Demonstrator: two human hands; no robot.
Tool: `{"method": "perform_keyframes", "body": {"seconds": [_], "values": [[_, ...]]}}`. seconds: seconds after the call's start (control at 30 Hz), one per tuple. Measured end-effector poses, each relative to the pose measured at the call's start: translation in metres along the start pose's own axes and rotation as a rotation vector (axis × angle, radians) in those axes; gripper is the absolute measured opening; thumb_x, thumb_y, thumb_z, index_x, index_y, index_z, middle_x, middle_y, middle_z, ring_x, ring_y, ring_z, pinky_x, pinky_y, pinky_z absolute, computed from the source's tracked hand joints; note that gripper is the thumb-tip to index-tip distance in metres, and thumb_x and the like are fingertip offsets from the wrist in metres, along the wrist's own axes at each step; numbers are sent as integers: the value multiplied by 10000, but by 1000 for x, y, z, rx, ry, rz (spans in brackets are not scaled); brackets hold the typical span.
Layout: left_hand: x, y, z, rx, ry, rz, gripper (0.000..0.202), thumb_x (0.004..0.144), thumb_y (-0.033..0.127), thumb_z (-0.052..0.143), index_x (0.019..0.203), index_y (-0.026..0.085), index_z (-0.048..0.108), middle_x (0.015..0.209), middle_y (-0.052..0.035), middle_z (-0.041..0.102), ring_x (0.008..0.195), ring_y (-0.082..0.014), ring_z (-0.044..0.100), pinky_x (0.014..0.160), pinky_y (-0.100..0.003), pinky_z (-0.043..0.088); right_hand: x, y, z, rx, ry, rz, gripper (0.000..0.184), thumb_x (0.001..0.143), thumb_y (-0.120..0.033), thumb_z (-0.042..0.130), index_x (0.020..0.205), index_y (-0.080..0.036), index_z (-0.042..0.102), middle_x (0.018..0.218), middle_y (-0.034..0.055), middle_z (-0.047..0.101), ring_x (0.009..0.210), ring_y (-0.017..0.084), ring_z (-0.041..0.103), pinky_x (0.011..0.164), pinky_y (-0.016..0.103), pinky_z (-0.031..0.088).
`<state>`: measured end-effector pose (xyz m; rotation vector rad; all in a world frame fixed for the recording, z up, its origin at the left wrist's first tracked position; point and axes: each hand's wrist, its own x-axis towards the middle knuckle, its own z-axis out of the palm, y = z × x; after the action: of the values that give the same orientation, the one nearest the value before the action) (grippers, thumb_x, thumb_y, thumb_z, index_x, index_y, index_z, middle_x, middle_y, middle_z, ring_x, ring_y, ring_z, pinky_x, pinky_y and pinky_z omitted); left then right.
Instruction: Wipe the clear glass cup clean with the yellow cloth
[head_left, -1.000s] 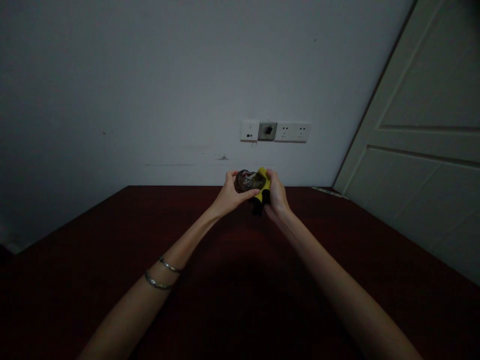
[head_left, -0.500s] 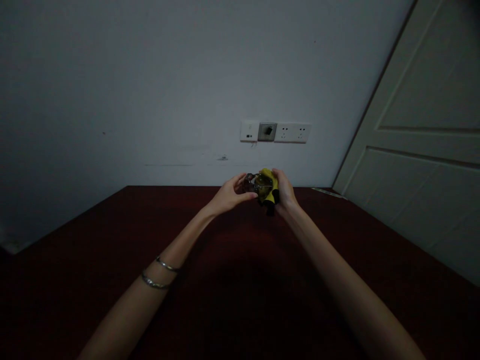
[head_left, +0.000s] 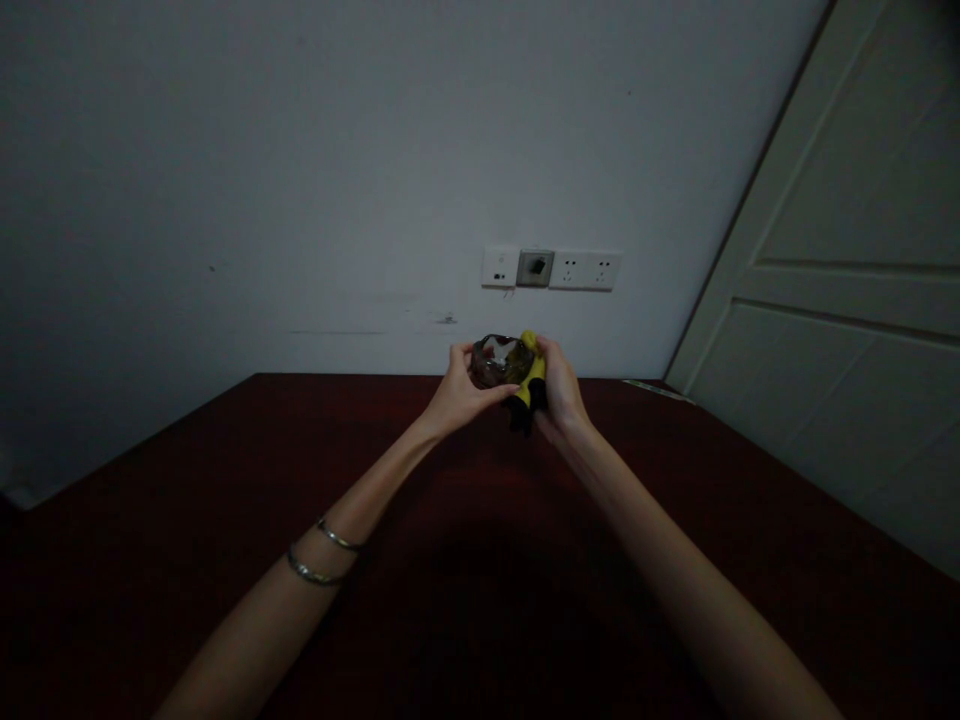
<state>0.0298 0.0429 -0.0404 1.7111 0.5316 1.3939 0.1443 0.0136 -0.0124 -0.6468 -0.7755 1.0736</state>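
Note:
Above the far part of the dark red table, my left hand (head_left: 459,395) grips a small clear glass bowl (head_left: 491,372). Its thumb lies along the near side and the fingers go round the left side. The bowl is tilted so that its round opening faces me. My right hand (head_left: 561,385) is closed on a yellow and black cloth (head_left: 534,380) and presses it to the right side of the glass. Part of the cloth hangs below the bowl, and some of my right fingers are hidden behind it.
The dark red table (head_left: 360,440) meets a pale wall (head_left: 337,200) at the back. Wall sockets (head_left: 585,270) and a grey switch plate (head_left: 535,268) sit above my hands. A white panelled door (head_left: 847,300) stands on the right, with a thin strip (head_left: 658,390) near its foot.
The bowl has turned, and more of its opening faces me. My right hand and the cloth have shifted slightly left, with the cloth now at the bowl's right edge.

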Motion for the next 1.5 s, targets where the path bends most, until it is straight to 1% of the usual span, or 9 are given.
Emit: {"method": "perform_keyframes", "body": {"seconds": [0.1, 0.23, 0.4, 0.53, 0.83, 1.03, 1.3, 1.43, 1.5], "values": [[-3, 7, 0, -41, -110, -21, 767, 601, 256, 759, 1210, 163, 302, 1333, -191, 408, 1202, -300, 470, 1041, -513, 342, 3, -4, -4, -55, 32, 4, 192, 800, -334, 483, 709, -203, 591, 604, -32, 596, 553, 121, 518, 576, 250, 434], [-6, 14, -1, -45, -249, -31, 631, 713, 305, 676, 1239, 163, 356, 1275, -160, 496, 1198, -294, 478, 1046, -523, 326, 14, -9, -16, -92, 57, 100, 260, 810, -377, 446, 745, -198, 623, 574, -8, 610, 590, 155, 572, 600, 275, 472], [-4, 8, -2, -12, -177, -37, 594, 637, 288, 752, 1127, 152, 447, 1216, -157, 539, 1131, -278, 529, 1010, -518, 363, 18, -10, -21, -126, 6, 181, 296, 809, -365, 413, 718, -188, 633, 593, 27, 645, 648, 182, 615, 653, 306, 497], [-5, 4, -3, 39, -232, -32, 558, 688, 343, 718, 1137, 141, 455, 1222, -160, 524, 1138, -275, 509, 1003, -496, 368, 12, -10, -17, -124, -35, 206, 337, 824, -383, 383, 712, -188, 634, 594, 36, 647, 650, 183, 616, 646, 297, 496], [-8, 7, -3, 262, -101, 92, 630, 765, 358, 646, 1230, 125, 290, 1249, -182, 456, 1192, -279, 450, 1041, -467, 326, 2, 3, -5, -56, 37, 47, 208, 809, -311, 441, 662, -212, 549, 559, -46, 552, 484, 115, 472, 495, 235, 385], [-6, 10, -9, 59, -280, 38, 517, 812, 357, 590, 1233, 156, 365, 1272, -141, 490, 1227, -268, 444, 1067, -462, 309, 11, 0, -16, -105, 86, 86, 247, 822, -372, 432, 671, -212, 544, 558, -36, 568, 471, 125, 490, 493, 250, 401], [-2, -10, -8, -115, -186, -27, 677, 600, 255, 781, 1157, 166, 406, 1309, -178, 455, 1245, -292, 446, 1055, -515, 321, 19, -7, -23, -116, 30, 169, 287, 824, -347, 411, 645, -201, 580, 512, -24, 574, 472, 137, 512, 516, 262, 431], [-2, -3, -12, -74, -356, -40, 581, 667, 312, 739, 1155, 153, 468, 1232, -163, 541, 1174, -291, 509, 1035, -518, 344, 12, -8, -19, -154, 22, 183, 299, 827, -373, 415, 633, -202, 566, 503, -18, 566, 453, 136, 488, 499, 265, 411], [-1, -2, -13, -30, -370, -27, 551, 687, 327, 723, 1145, 144, 477, 1205, -163, 559, 1137, -290, 533, 1017, -514, 363, 10, -7, -16, -160, 25, 175, 299, 830, -380, 414, 645, -202, 566, 514, -18, 566, 444, 131, 466, 484, 264, 392]]}}
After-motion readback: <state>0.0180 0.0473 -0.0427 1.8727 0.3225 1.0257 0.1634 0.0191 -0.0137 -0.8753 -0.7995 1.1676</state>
